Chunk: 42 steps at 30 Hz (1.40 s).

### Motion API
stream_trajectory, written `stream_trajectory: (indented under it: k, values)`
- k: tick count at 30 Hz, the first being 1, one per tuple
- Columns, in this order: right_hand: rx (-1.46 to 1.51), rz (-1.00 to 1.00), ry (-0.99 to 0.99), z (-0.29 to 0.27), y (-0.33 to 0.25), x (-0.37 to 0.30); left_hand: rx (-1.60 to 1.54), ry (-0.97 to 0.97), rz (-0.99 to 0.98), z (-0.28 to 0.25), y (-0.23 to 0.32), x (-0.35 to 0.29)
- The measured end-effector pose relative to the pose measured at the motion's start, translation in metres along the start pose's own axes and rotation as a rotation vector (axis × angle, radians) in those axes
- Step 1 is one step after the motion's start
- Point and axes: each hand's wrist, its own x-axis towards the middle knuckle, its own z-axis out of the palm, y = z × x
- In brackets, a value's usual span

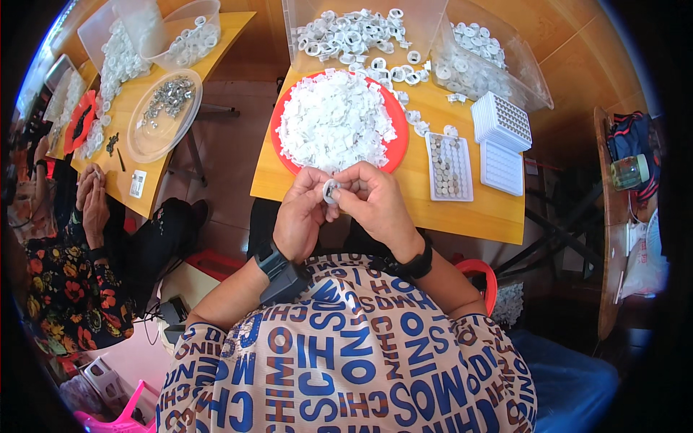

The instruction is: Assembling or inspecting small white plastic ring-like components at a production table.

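Observation:
Between my two hands, just in front of the table's near edge, is a small white round plastic part (330, 190) with a dark opening. The fingers of my left hand (299, 220) are closed round its left side. My right hand (379, 206) pinches it from the right, thumb pressed against its face. Right behind my fingers stands a red round plate (399, 137), heaped with small white plastic pieces (332, 119). To the right of the plate lies a white tray (465, 173), partly filled with round greyish discs (449, 169).
White ring parts (354, 32) lie at the table's back, some loose. Back right are a clear bin (530, 79) of white parts and stacked white trays (498, 119). At a table on the left, a co-worker's hands (92, 198) are near a clear round dish (137, 141) of metal pieces.

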Motion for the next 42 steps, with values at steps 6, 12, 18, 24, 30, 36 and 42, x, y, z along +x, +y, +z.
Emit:
stream_trajectory:
  k: [6, 12, 18, 24, 30, 36, 42]
  values:
    - [-0.09, -0.089, 0.017, -0.002, 0.005, -0.001, -0.042, -0.01, -0.01, 0.003, 0.001, 0.0]
    - [-0.103, -0.108, 0.03, 0.003, 0.004, -0.001, -0.09, -0.001, -0.018, 0.005, 0.002, -0.002]
    - [-0.049, -0.068, 0.051, 0.007, 0.008, 0.0, -0.119, 0.006, -0.026, 0.005, 0.002, -0.003]
    - [-0.059, -0.07, 0.077, 0.014, 0.004, 0.002, -0.082, 0.012, 0.043, 0.01, 0.005, -0.001]
    - [-0.12, -0.21, 0.117, 0.012, -0.005, 0.0, -0.066, -0.015, 0.087, 0.015, 0.012, -0.001]
    - [-0.12, -0.24, 0.053, 0.008, -0.003, 0.0, -0.081, -0.028, 0.078, 0.011, 0.01, -0.002]
    - [-0.134, -0.245, 0.071, 0.01, -0.003, 0.001, -0.077, -0.022, 0.074, 0.009, 0.01, -0.001]
